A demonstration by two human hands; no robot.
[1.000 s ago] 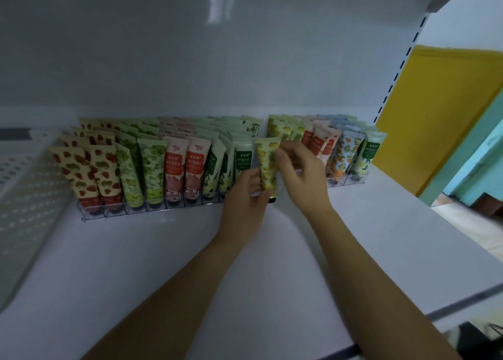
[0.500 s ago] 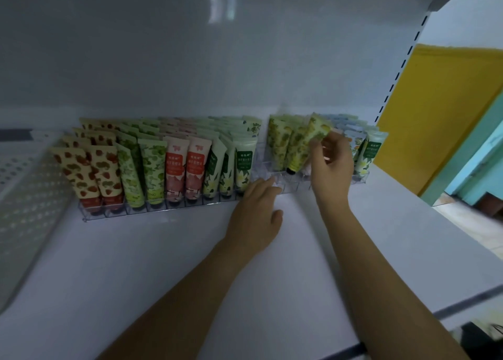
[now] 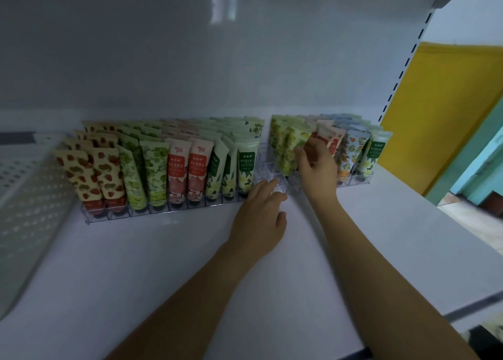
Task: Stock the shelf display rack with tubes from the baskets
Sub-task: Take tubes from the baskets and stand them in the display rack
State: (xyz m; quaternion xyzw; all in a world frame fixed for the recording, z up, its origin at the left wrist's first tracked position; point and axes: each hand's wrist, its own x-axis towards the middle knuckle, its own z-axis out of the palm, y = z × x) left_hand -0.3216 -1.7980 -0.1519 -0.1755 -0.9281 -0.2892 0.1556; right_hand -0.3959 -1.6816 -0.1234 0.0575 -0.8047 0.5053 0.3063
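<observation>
A clear plastic display rack [image 3: 163,214] runs along the back of the white shelf [image 3: 272,291], packed with upright patterned tubes. My right hand [image 3: 317,169] pinches a yellow-green lemon-print tube [image 3: 295,152], which stands cap down in a rack column beside other lemon tubes. My left hand [image 3: 261,218] lies flat on the shelf, its straight fingertips touching the rack's front edge at some bare slots [image 3: 272,175]. No basket is in view.
A white perforated panel [image 3: 24,196] leans at the left end of the shelf. The shelf's back wall rises behind the rack. A slotted upright [image 3: 402,68] and a yellow wall [image 3: 446,109] stand at the right.
My right hand carried the lemon tube from the front of the rack up and to the right, then lowered it into a column. My left hand let go and settled flat at the rack's edge.
</observation>
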